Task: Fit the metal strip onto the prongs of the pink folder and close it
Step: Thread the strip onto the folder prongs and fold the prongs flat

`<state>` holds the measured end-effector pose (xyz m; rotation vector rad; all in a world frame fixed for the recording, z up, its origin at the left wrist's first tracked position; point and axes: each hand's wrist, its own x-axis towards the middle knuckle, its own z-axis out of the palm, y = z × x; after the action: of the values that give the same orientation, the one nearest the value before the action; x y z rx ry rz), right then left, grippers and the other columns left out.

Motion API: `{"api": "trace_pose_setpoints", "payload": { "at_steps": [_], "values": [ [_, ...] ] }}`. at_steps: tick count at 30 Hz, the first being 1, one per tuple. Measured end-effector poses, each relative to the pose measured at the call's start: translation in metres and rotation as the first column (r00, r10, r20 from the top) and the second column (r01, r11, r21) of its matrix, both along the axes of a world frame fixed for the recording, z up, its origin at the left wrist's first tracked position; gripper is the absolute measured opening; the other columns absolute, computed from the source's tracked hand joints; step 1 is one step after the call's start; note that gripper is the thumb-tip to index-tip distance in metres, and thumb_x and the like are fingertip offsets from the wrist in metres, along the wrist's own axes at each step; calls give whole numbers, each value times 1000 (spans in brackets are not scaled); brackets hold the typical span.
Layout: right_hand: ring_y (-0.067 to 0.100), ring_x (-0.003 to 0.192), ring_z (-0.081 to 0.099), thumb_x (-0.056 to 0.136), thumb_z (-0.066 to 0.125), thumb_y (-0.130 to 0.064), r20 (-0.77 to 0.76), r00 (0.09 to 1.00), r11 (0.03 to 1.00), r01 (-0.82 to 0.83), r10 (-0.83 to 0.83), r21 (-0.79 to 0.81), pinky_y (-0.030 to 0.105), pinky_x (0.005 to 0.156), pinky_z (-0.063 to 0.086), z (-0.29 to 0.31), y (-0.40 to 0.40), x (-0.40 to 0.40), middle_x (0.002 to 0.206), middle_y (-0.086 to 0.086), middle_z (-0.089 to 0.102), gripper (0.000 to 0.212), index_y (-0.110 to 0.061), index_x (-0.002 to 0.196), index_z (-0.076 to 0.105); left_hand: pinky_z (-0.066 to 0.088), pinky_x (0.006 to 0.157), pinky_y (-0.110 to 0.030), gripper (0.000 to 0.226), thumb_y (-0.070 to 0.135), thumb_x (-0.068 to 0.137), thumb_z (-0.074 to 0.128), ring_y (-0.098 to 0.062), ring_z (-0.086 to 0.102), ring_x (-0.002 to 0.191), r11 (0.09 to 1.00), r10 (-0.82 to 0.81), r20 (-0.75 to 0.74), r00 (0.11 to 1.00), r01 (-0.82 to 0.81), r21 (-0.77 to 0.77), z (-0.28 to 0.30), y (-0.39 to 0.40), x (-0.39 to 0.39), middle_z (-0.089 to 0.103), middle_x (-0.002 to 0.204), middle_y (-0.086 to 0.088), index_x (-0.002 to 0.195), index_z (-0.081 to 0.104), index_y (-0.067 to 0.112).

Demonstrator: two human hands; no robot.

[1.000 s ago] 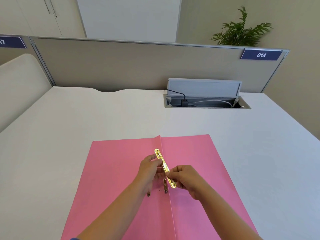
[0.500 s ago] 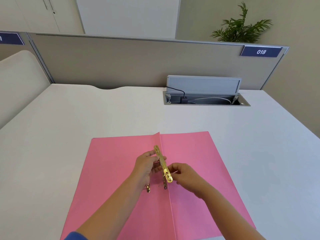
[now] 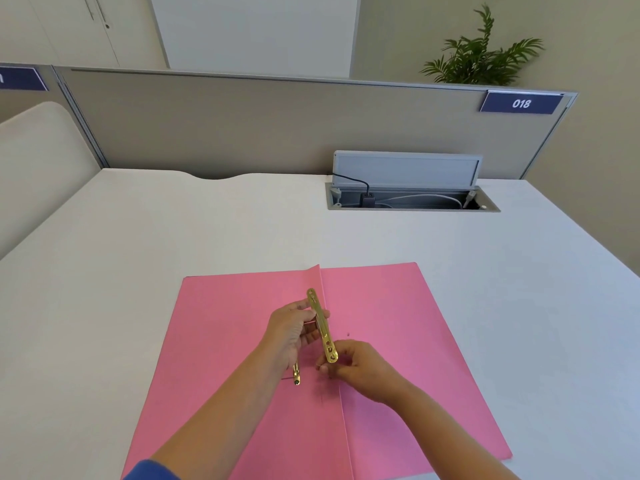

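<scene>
Gold-coloured flat metal strip point(image 3: 322, 325) with slots and holes, at lower centre of frame, held above the spine crease of the open pink card folder point(image 3: 398, 327); strip runs roughly along the crease, far end toward upper frame, near end lower. Left hand point(image 3: 292, 329) grips the strip's middle section, fingers closed around it from the left side; right hand point(image 3: 360, 368) has fingertips pinched together just below the strip's near end, touching or nearly touching it; cannot tell what lies between them. One gold prong point(image 3: 296, 375) shows below the left hand, lying flat on the left leaf of the folder; second prong hidden by the hands. Folder lies open and flat on the white bench point(image 3: 173, 237), lower centre, left leaf slightly lifted at the crease. Blue sleeve cuff point(image 3: 149, 471) at bottom edge, left of centre. Upper right of bench: grey cable box with raised lid point(image 3: 407, 168), black and white cables inside. Behind, beige divider panel point(image 3: 225, 126) with blue "018" label point(image 3: 521, 103) at upper right; green plant point(image 3: 481, 53) above it.
</scene>
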<state>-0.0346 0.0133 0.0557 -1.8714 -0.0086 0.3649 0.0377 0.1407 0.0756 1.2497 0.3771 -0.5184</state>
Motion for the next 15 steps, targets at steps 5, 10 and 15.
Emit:
{"api": "trace_pose_setpoints", "payload": {
  "at_steps": [5,10,15],
  "values": [
    [-6,58,54,87,57,-1,-18,997,996,78,-77,45,7,62,47,-5,5,1,64,-15,62,30,-27,73,63,54,55,-27,21,-8,88,45,-22,63,63,1000,5,-10,1000,-5,-1,3,1,2,69,79,-15,97,59,4],
    [8,58,51,89,49,3,7,990,988,139,-139,74,15,59,47,-6,7,3,65,-4,58,32,-22,72,61,56,51,-27,20,-9,88,46,-19,64,55,1000,11,-10,1000,-11,-4,5,2,3,69,77,-14,89,60,5],
    [7,57,50,89,51,3,21,987,983,158,-160,90,13,57,46,-5,6,3,66,0,57,21,-12,78,61,55,45,-23,20,-8,88,47,-17,66,53,1000,13,-12,1000,-13,6,6,4,2,69,77,-15,90,61,6]
  ]
}}
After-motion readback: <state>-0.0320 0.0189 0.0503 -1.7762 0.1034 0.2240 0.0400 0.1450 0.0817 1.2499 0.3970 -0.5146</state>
